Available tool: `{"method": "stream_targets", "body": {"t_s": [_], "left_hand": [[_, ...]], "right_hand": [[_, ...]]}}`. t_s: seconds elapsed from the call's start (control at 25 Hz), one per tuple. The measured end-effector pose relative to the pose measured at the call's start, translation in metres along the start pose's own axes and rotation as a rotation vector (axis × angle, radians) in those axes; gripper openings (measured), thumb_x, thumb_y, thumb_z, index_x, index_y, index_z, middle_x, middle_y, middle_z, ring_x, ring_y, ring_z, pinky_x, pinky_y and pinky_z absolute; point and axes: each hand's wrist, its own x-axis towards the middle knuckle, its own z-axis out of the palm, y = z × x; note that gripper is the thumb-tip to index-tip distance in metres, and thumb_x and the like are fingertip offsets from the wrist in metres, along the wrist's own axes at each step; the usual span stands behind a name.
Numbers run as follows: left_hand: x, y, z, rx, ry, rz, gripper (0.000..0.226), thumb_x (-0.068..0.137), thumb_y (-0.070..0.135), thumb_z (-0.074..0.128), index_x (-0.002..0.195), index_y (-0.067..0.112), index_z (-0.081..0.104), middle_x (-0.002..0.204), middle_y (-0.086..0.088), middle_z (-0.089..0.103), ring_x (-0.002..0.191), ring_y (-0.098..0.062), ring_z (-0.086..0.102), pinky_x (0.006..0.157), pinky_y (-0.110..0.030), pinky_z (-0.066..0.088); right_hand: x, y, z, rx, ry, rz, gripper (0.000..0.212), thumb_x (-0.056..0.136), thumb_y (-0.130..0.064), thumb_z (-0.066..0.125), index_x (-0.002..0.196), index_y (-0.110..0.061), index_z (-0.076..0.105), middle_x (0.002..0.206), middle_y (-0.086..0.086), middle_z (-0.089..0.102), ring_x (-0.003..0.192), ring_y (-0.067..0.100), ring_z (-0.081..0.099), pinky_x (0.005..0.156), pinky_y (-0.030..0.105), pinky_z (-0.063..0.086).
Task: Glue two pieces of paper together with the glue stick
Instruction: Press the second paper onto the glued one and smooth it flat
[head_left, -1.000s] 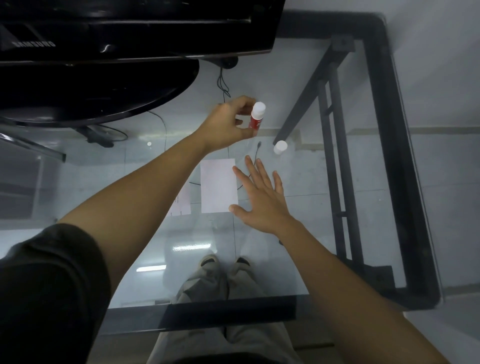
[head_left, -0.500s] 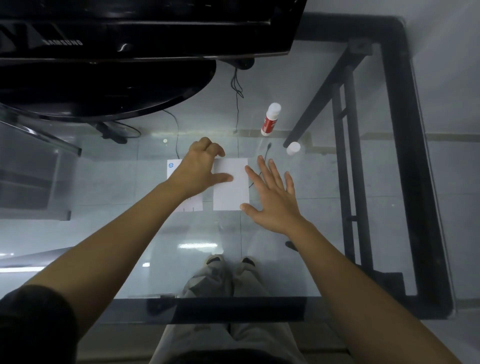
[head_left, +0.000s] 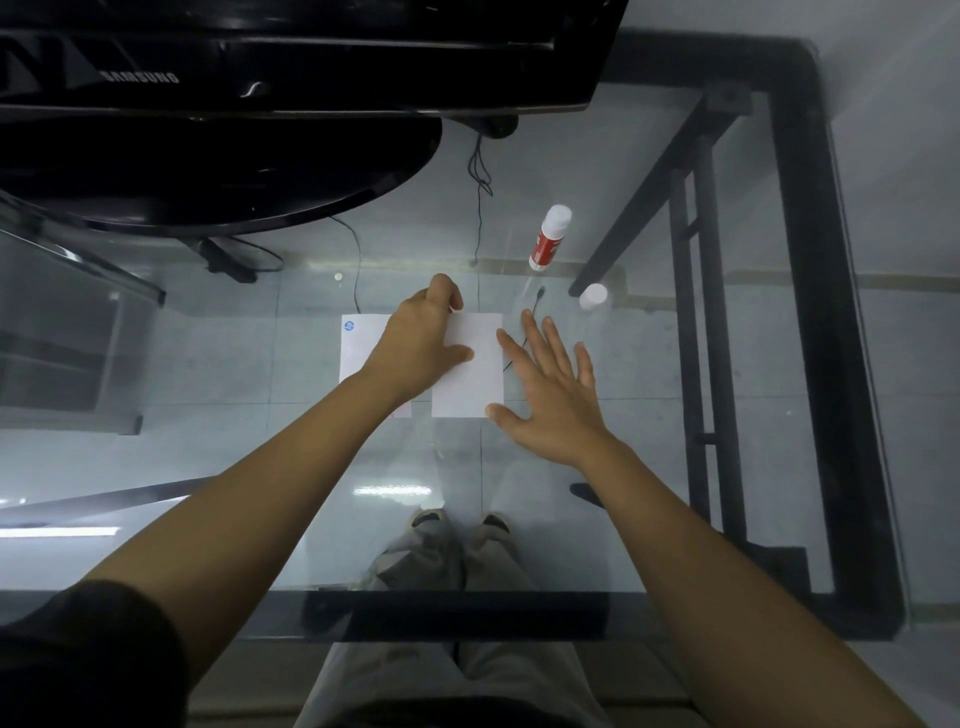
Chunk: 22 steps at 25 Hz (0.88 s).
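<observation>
Two white paper pieces lie side by side on the glass table: the left paper (head_left: 358, 343) bears a small blue logo, and the right paper (head_left: 470, 384) is plain. My left hand (head_left: 423, 338) rests across both, its fingers curled at the top edge of the right paper; whether it pinches the sheet is unclear. Spread flat, my right hand (head_left: 553, 395) touches the right paper's right edge with thumb and fingertips. The red-and-white glue stick (head_left: 549, 238) stands uncapped behind the papers. Its white cap (head_left: 592, 296) lies apart to its right.
A black Samsung monitor (head_left: 311, 62) on a round base (head_left: 234, 171) fills the back left. The table's black frame (head_left: 810, 312) runs along the right side and the front. Thin cables (head_left: 480, 171) hang below the glass.
One second ago my left hand held the glue stick up at the back. It set the stick down upright and came back onto the papers. The right hand stayed flat.
</observation>
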Motion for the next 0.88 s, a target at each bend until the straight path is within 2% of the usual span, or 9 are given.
{"method": "stream_targets", "body": {"t_s": [0.24, 0.36, 0.44, 0.52, 0.56, 0.6, 0.64, 0.72, 0.88], "left_hand": [[-0.007, -0.011, 0.000, -0.240, 0.176, -0.061, 0.032, 0.086, 0.018, 0.065, 0.115, 0.018, 0.051, 0.093, 0.000, 0.063, 0.073, -0.011, 0.058, 0.057, -0.008, 0.043], [-0.009, -0.016, -0.004, -0.370, 0.158, -0.059, 0.034, 0.084, 0.015, 0.067, 0.114, 0.017, 0.051, 0.093, -0.005, 0.070, 0.079, -0.017, 0.063, 0.071, -0.023, 0.052], [-0.009, -0.018, -0.009, -0.453, 0.124, -0.061, 0.035, 0.083, 0.016, 0.068, 0.113, 0.017, 0.050, 0.089, -0.004, 0.071, 0.079, -0.017, 0.064, 0.076, -0.025, 0.053], [-0.008, -0.019, -0.013, -0.527, 0.096, -0.058, 0.034, 0.083, 0.015, 0.069, 0.110, 0.019, 0.050, 0.086, -0.002, 0.072, 0.078, -0.017, 0.065, 0.073, -0.021, 0.055], [-0.008, -0.019, -0.014, -0.569, 0.091, -0.061, 0.033, 0.082, 0.015, 0.070, 0.109, 0.020, 0.051, 0.085, -0.002, 0.072, 0.078, -0.018, 0.066, 0.070, -0.018, 0.055], [-0.008, -0.019, -0.016, -0.609, 0.093, -0.066, 0.031, 0.082, 0.014, 0.070, 0.107, 0.021, 0.052, 0.085, -0.002, 0.072, 0.079, -0.018, 0.067, 0.068, -0.016, 0.055], [-0.008, -0.018, -0.016, -0.635, 0.096, -0.070, 0.029, 0.082, 0.013, 0.070, 0.105, 0.020, 0.053, 0.086, -0.002, 0.072, 0.080, -0.018, 0.068, 0.067, -0.016, 0.055], [-0.011, -0.017, -0.016, -0.648, 0.100, -0.079, 0.028, 0.082, 0.014, 0.069, 0.106, 0.017, 0.055, 0.085, -0.004, 0.072, 0.081, -0.017, 0.068, 0.070, -0.021, 0.056], [-0.024, -0.016, -0.012, -0.725, 0.152, -0.108, 0.022, 0.087, 0.019, 0.064, 0.108, 0.012, 0.061, 0.095, -0.008, 0.069, 0.090, -0.018, 0.068, 0.081, -0.027, 0.057]], "right_hand": [[0.001, 0.000, 0.002, 0.039, 0.048, -0.003, 0.086, 0.082, -0.057, 0.051, 0.146, -0.034, -0.001, 0.157, -0.004, -0.013, 0.142, 0.016, -0.018, 0.106, 0.039, -0.020], [0.001, -0.001, 0.001, 0.193, 0.100, 0.040, 0.096, 0.078, -0.052, 0.062, 0.146, -0.027, -0.001, 0.158, -0.002, -0.001, 0.144, 0.017, -0.007, 0.107, 0.036, -0.018], [0.001, -0.002, -0.002, 0.229, 0.091, 0.046, 0.093, 0.077, -0.047, 0.066, 0.146, -0.026, 0.007, 0.158, -0.002, 0.002, 0.144, 0.017, -0.005, 0.107, 0.037, -0.016], [0.000, -0.007, -0.004, 0.298, 0.101, 0.049, 0.080, 0.078, -0.040, 0.067, 0.143, -0.027, 0.022, 0.157, -0.001, 0.014, 0.144, 0.020, 0.005, 0.112, 0.041, -0.007], [-0.003, -0.011, -0.005, 0.390, 0.133, 0.067, 0.071, 0.080, -0.036, 0.067, 0.140, -0.026, 0.030, 0.153, 0.000, 0.027, 0.141, 0.021, 0.019, 0.114, 0.041, 0.007], [-0.006, -0.017, -0.006, 0.506, 0.185, 0.097, 0.062, 0.081, -0.033, 0.066, 0.136, -0.025, 0.037, 0.145, 0.000, 0.041, 0.132, 0.019, 0.036, 0.110, 0.034, 0.025], [-0.008, -0.023, -0.007, 0.620, 0.250, 0.136, 0.053, 0.083, -0.030, 0.066, 0.131, -0.022, 0.045, 0.133, 0.000, 0.053, 0.116, 0.013, 0.051, 0.099, 0.020, 0.038], [-0.013, -0.037, -0.009, 0.735, 0.394, 0.230, 0.039, 0.084, -0.024, 0.066, 0.121, -0.016, 0.056, 0.108, -0.001, 0.065, 0.084, 0.001, 0.057, 0.073, 0.000, 0.042], [-0.015, -0.043, -0.018, 0.934, 0.526, 0.339, 0.019, 0.081, -0.017, 0.070, 0.100, -0.013, 0.067, 0.084, -0.009, 0.066, 0.072, -0.006, 0.062, 0.070, 0.008, 0.050]]}}
